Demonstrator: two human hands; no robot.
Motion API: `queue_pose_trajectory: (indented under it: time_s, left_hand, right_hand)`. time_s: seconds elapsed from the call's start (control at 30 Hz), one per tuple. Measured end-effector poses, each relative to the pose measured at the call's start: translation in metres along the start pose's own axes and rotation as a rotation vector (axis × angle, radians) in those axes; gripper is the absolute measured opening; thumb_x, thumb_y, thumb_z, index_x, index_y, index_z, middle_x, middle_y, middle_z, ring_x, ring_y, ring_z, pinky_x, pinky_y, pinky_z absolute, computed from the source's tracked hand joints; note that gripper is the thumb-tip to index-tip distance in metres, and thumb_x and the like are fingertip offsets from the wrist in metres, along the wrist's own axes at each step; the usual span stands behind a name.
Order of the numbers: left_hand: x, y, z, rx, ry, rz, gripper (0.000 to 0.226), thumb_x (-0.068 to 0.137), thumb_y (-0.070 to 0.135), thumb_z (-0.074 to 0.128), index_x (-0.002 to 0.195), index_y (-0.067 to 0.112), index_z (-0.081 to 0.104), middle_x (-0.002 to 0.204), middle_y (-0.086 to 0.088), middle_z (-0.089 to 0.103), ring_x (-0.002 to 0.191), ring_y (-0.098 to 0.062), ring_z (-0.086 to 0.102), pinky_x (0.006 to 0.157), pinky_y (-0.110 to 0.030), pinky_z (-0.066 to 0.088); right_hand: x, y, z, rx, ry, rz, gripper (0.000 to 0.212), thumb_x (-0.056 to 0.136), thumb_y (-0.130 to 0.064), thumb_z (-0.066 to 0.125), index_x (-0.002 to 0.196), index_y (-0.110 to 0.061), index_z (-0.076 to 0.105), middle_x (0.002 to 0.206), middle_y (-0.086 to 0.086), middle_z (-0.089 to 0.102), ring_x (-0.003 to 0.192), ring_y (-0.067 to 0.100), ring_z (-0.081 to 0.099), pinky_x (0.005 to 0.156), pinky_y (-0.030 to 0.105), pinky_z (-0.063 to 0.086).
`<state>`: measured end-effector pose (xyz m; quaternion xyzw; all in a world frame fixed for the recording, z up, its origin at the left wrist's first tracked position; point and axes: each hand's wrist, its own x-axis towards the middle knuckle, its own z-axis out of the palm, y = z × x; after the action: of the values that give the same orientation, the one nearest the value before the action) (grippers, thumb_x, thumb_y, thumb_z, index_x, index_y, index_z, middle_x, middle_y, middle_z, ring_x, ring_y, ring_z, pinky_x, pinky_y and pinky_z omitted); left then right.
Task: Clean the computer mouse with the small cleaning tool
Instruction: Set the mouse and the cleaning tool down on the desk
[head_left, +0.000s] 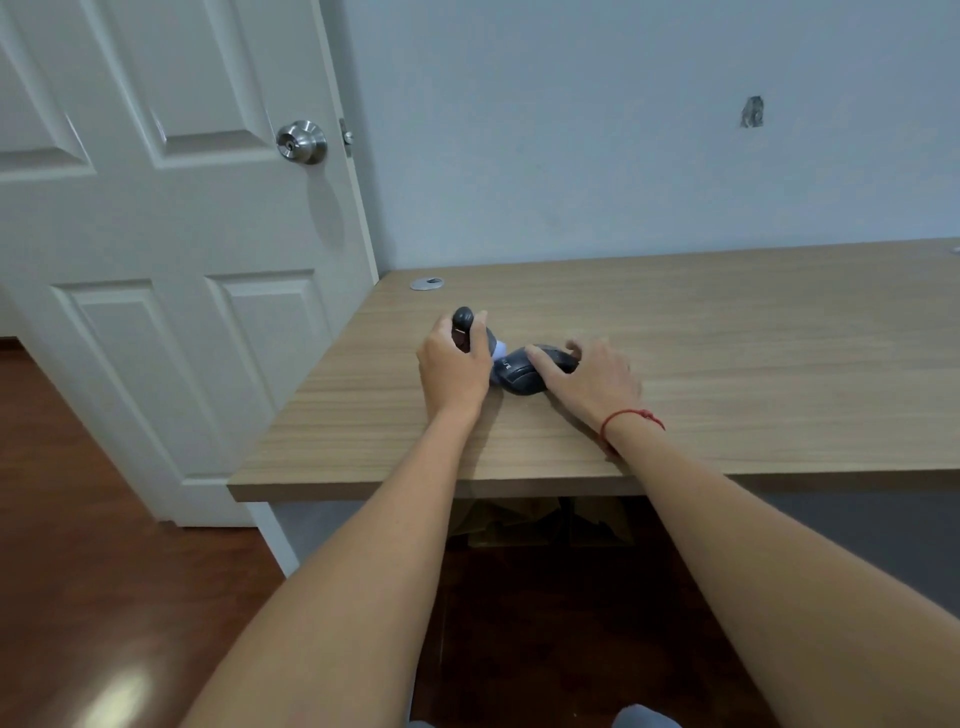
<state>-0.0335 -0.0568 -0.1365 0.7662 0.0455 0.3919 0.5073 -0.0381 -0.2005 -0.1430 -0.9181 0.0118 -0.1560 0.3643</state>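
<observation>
A dark grey computer mouse (519, 375) lies on the wooden desk (727, 364), near its left end. My right hand (592, 376) rests on the mouse's right side, fingers curled over it, holding it. My left hand (454, 364) grips a small dark grey cleaning tool (463, 318) with a rounded top; its pale tip (501, 349) touches the mouse's left end. Most of the tool's body is hidden by my fingers.
A white panelled door (171, 260) with a metal knob (301, 142) stands close to the desk's left end. A round cable grommet (427, 283) sits at the desk's back left corner. Cardboard lies under the desk (545, 525). The floor is dark wood.
</observation>
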Motion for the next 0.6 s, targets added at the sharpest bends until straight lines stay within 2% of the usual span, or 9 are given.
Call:
queue_pose_trajectory:
  time_s: [0.17,0.23,0.3,0.33,0.37,0.4,0.47,0.53,0.6]
  left_hand:
    - [-0.003,0.003,-0.004,-0.020,-0.041,-0.006,0.045,0.087,0.032,0.062,0.055,0.015,0.035,0.052,0.004,0.040,0.051,-0.012,0.038,0.049,-0.018,0.031]
    - [-0.002,0.005,-0.003,-0.052,-0.023,-0.012,0.044,0.087,0.033,0.063,0.057,0.009,0.042,0.053,0.002,0.045,0.053,-0.013,0.041,0.050,-0.017,0.034]
    - [-0.001,0.010,0.001,-0.125,-0.027,-0.045,0.041,0.087,0.034,0.063,0.067,0.000,0.052,0.061,-0.003,0.055,0.059,-0.013,0.049,0.057,-0.021,0.040]
    - [0.001,0.013,0.003,-0.159,-0.054,-0.058,0.039,0.087,0.034,0.063,0.071,0.000,0.055,0.065,-0.004,0.058,0.063,-0.013,0.052,0.060,-0.022,0.043]
    - [0.003,0.015,0.005,-0.173,-0.107,-0.063,0.035,0.087,0.033,0.063,0.075,0.001,0.058,0.069,-0.003,0.060,0.066,-0.013,0.055,0.062,-0.021,0.044]
    - [0.006,0.018,0.007,-0.161,-0.187,-0.053,0.029,0.088,0.032,0.063,0.077,0.005,0.060,0.071,-0.001,0.062,0.068,-0.012,0.057,0.063,-0.019,0.045]
    - [0.014,0.021,0.011,-0.066,-0.366,0.000,0.020,0.088,0.030,0.062,0.081,0.011,0.060,0.071,0.003,0.060,0.066,-0.010,0.056,0.060,-0.012,0.042]
    - [0.027,0.024,0.015,0.045,-0.478,0.028,0.016,0.088,0.030,0.063,0.089,0.014,0.062,0.077,0.002,0.061,0.071,-0.012,0.056,0.065,-0.014,0.043]
    - [0.037,0.028,0.013,0.077,-0.563,0.030,0.023,0.088,0.030,0.064,0.102,0.012,0.064,0.090,-0.003,0.065,0.083,-0.016,0.060,0.075,-0.022,0.046]
  right_hand:
    - [0.012,0.000,-0.002,0.195,-0.136,0.014,0.058,0.095,-0.041,0.046,0.147,-0.014,0.037,0.147,0.011,0.048,0.136,0.029,0.044,0.112,0.042,0.035]
    - [0.005,-0.002,-0.003,0.165,-0.130,0.033,0.072,0.085,-0.059,0.052,0.140,-0.014,0.043,0.142,0.009,0.052,0.131,0.029,0.048,0.108,0.042,0.039]
    - [-0.002,-0.005,-0.004,0.114,-0.131,0.023,0.083,0.061,-0.078,0.060,0.118,-0.017,0.057,0.120,0.003,0.062,0.111,0.026,0.059,0.096,0.043,0.049]
    - [-0.002,-0.005,-0.004,0.107,-0.141,0.012,0.082,0.054,-0.080,0.063,0.108,-0.018,0.058,0.112,0.001,0.064,0.103,0.024,0.062,0.091,0.043,0.052]
    - [-0.001,-0.005,-0.006,0.119,-0.165,0.007,0.082,0.053,-0.078,0.066,0.108,-0.018,0.058,0.112,0.002,0.064,0.103,0.023,0.062,0.091,0.044,0.052]
    - [0.000,-0.005,-0.007,0.140,-0.202,0.004,0.085,0.056,-0.073,0.070,0.119,-0.018,0.055,0.120,0.003,0.063,0.110,0.025,0.060,0.096,0.044,0.050]
    - [0.004,-0.003,-0.010,0.172,-0.259,0.000,0.101,0.065,-0.061,0.075,0.145,-0.016,0.033,0.142,0.004,0.050,0.131,0.026,0.049,0.109,0.045,0.040]
    - [0.005,-0.001,-0.011,0.215,-0.265,-0.022,0.108,0.068,-0.053,0.077,0.152,-0.016,0.020,0.150,0.003,0.043,0.138,0.025,0.041,0.115,0.045,0.033]
    - [0.006,0.002,-0.010,0.239,-0.272,-0.030,0.110,0.067,-0.052,0.079,0.152,-0.018,0.018,0.152,0.003,0.042,0.140,0.025,0.039,0.116,0.047,0.030]
